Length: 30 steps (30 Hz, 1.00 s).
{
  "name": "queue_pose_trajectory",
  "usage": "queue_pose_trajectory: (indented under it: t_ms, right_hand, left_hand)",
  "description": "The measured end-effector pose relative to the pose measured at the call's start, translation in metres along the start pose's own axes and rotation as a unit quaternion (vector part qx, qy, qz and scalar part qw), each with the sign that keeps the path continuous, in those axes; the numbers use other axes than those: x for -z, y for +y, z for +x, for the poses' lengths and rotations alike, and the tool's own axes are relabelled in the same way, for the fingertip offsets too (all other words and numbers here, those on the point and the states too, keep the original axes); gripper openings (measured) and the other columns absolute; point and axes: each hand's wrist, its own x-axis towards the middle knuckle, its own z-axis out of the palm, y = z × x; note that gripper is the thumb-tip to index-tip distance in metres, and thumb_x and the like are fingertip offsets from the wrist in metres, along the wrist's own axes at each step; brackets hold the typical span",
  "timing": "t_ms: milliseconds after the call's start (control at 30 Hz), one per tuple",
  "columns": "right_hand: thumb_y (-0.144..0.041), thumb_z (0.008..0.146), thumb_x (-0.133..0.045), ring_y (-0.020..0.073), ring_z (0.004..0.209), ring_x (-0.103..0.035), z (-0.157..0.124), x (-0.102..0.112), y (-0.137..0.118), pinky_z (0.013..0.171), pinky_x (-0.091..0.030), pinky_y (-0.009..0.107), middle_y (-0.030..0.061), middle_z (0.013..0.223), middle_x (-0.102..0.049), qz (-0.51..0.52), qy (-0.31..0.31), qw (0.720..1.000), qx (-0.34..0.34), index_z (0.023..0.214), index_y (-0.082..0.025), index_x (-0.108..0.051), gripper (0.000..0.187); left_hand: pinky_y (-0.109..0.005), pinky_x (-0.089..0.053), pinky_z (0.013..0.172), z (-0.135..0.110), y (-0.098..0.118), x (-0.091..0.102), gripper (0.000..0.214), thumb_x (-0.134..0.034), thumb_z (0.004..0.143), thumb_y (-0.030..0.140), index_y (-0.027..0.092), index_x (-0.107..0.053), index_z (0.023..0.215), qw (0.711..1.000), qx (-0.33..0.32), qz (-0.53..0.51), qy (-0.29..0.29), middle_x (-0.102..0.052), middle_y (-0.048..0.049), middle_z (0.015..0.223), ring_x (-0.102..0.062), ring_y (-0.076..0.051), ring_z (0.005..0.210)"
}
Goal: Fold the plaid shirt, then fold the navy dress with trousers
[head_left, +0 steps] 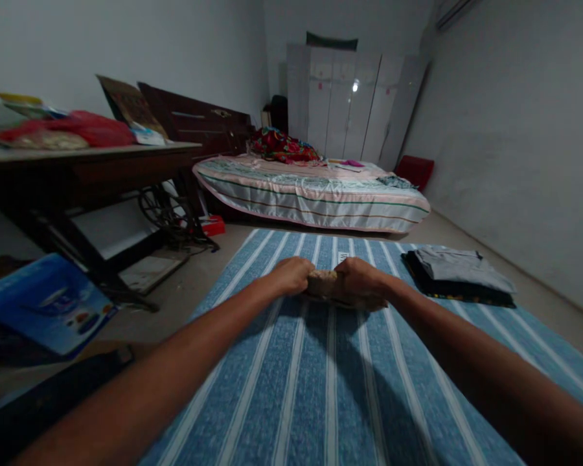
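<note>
Both arms reach forward over a blue bed sheet point(296, 362) with white stripes. Between my hands is a bunched or folded brown cloth point(323, 285), just above or on the sheet; I cannot make out what kind of garment it is. My left hand point(291, 275) is closed on its left end. Fingers curled, my right hand point(362, 277) grips it further right, and part of the cloth shows below that hand. To the right lies a stack of folded clothes point(461, 272), grey on top and dark underneath.
A table with a treadle frame point(78, 155) stands at left, bearing red bags point(87, 128). Below it sits a blue box point(48, 304). Another bed point(315, 194) with a red patterned blanket point(286, 145) is ahead, before a white wardrobe point(340, 103).
</note>
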Motion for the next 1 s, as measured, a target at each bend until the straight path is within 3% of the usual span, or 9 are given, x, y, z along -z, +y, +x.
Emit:
queue_pose_trajectory:
  t_ms: [100,200,300,367,467,567,700,833,1000]
  right_hand:
    - [-0.007,0.061,-0.043,0.0125,0.058,-0.061,-0.037,0.025,-0.008,0.052,-0.042,0.018,-0.0003,0.07,-0.067,0.123,-0.063,0.99,0.014,0.085,-0.015,-0.067,0.035]
    - [-0.011,0.054,-0.05,0.014,0.055,-0.06,-0.084,0.021,-0.015,0.053,-0.045,0.022,0.0002,0.068,-0.067,0.426,-0.192,0.884,0.014,0.084,-0.014,-0.068,0.035]
    - [-0.013,0.051,-0.058,0.014,0.056,-0.061,-0.12,-0.021,-0.014,0.058,-0.047,0.024,0.0013,0.067,-0.067,0.592,-0.238,0.77,0.018,0.077,-0.013,-0.067,0.028]
    - [-0.013,0.048,-0.058,0.0146,0.058,-0.061,-0.133,-0.062,-0.009,0.059,-0.047,0.024,0.0014,0.065,-0.066,0.617,-0.247,0.747,-0.006,0.075,-0.012,-0.066,0.029]
    - [-0.019,0.045,-0.056,0.0143,0.054,-0.058,-0.142,-0.118,0.001,0.055,-0.046,0.024,0.0004,0.059,-0.063,0.568,-0.229,0.787,-0.081,0.07,-0.013,-0.063,0.027]
    - [-0.022,0.048,-0.055,0.0121,0.052,-0.054,-0.144,-0.142,0.009,0.053,-0.044,0.022,-0.002,0.058,-0.06,0.536,-0.201,0.814,-0.098,0.071,-0.015,-0.062,0.025]
    - [-0.022,0.052,-0.06,0.0094,0.049,-0.05,-0.144,-0.129,0.013,0.047,-0.038,0.019,-0.0029,0.058,-0.059,0.474,-0.185,0.856,-0.09,0.072,-0.014,-0.063,0.022]
    - [-0.022,0.054,-0.068,0.0124,0.061,-0.057,-0.133,-0.112,0.007,0.054,-0.042,0.02,0.0006,0.07,-0.065,0.411,-0.182,0.89,-0.077,0.086,-0.013,-0.067,0.033]
    - [-0.039,0.066,-0.071,0.0121,0.062,-0.057,-0.103,-0.113,-0.011,0.051,-0.041,0.02,0.0035,0.072,-0.065,0.36,-0.16,0.916,-0.083,0.092,-0.012,-0.066,0.037]
  left_hand:
    - [-0.029,-0.047,0.064,-0.016,0.02,0.053,0.018,-0.055,0.057,0.009,0.018,-0.066,0.068,0.991,-0.019,-0.019,-0.128,-0.066,-0.0016,0.064,-0.062,-0.022,0.068]
    - [-0.024,-0.046,0.054,-0.042,0.041,0.08,0.019,-0.058,0.052,0.009,0.017,-0.065,0.066,0.954,-0.027,-0.097,-0.283,-0.063,0.0019,0.059,-0.058,-0.017,0.058]
    - [-0.022,-0.044,0.048,-0.064,0.05,0.061,0.012,-0.065,0.049,0.012,0.016,-0.064,0.061,0.903,-0.028,-0.176,-0.391,-0.062,0.0019,0.057,-0.056,-0.015,0.054]
    - [-0.022,-0.042,0.045,-0.072,0.048,0.027,0.013,-0.069,0.045,0.013,0.015,-0.063,0.057,0.889,0.001,-0.2,-0.411,-0.06,0.0016,0.053,-0.053,-0.014,0.05]
    - [-0.023,-0.04,0.043,-0.075,0.036,-0.034,0.018,-0.071,0.036,0.005,0.014,-0.061,0.049,0.916,0.087,-0.213,-0.327,-0.055,0.0029,0.045,-0.049,-0.014,0.046]
    - [-0.021,-0.038,0.045,-0.078,0.019,-0.074,0.018,-0.069,0.041,0.007,0.016,-0.054,0.043,0.934,0.112,-0.243,-0.235,-0.045,0.0064,0.04,-0.043,-0.011,0.046]
    - [-0.022,-0.039,0.046,-0.096,-0.004,-0.08,0.02,-0.074,0.052,0.023,0.015,-0.055,0.051,0.928,0.156,-0.308,-0.143,-0.044,0.0052,0.042,-0.044,-0.011,0.047]
    - [-0.026,-0.045,0.049,-0.131,-0.021,-0.075,0.037,-0.071,0.06,0.047,0.014,-0.058,0.068,0.889,0.223,-0.386,-0.102,-0.053,0.001,0.053,-0.051,-0.013,0.049]
    - [-0.025,-0.049,0.052,-0.176,-0.028,-0.079,0.041,-0.071,0.061,0.05,0.014,-0.056,0.076,0.848,0.288,-0.441,-0.061,-0.061,-0.0038,0.069,-0.059,-0.015,0.06]
